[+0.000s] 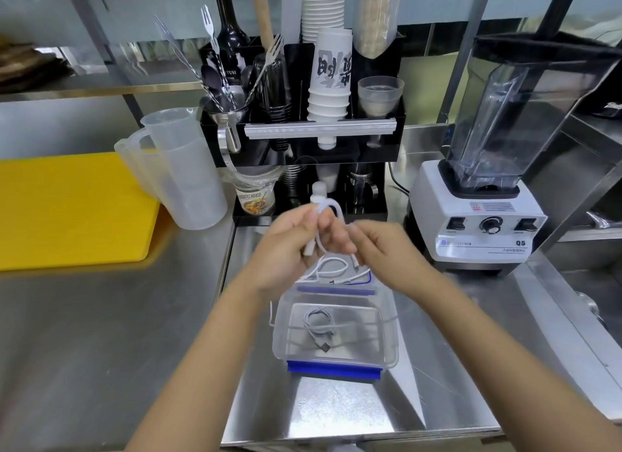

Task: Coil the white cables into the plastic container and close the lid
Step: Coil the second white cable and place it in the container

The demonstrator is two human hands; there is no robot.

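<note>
Two hands, left hand [286,246] and right hand [380,249], pinch a white cable [331,212] above the open container [336,330], apparently looping it small enough to fit beside the coiled cable [318,320] inside.

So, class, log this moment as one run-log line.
stage: coiling | hands: left hand and right hand hold white cable | plastic container: open, one cable inside | lid: unseen
</note>
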